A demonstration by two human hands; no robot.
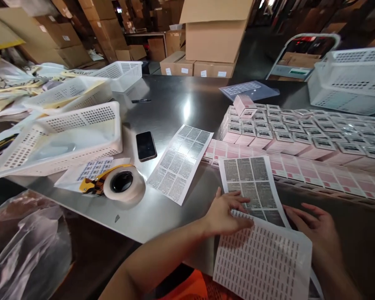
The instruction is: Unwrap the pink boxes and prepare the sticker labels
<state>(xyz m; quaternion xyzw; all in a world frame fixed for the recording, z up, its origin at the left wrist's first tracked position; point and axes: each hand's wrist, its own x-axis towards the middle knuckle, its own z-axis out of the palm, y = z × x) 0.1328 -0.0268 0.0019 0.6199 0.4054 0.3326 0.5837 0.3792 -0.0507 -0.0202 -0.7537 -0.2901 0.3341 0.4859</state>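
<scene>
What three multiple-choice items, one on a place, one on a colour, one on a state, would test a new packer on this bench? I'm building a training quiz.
1. Where does the smartphone lie?
A. In a basket
B. On the steel table, between the white basket and a label sheet
C. On the boxes

2. What colour are the small cartons?
A. Pink
B. Green
C. Blue

3. How is the left hand?
A. Clenched in a fist
B. Gripping the tape dispenser
C. Flat on the label sheets

Answers: 1 B, it rests on bare metal; 2 A, their sides show pink; 3 C, its fingers are spread on the paper.
</scene>
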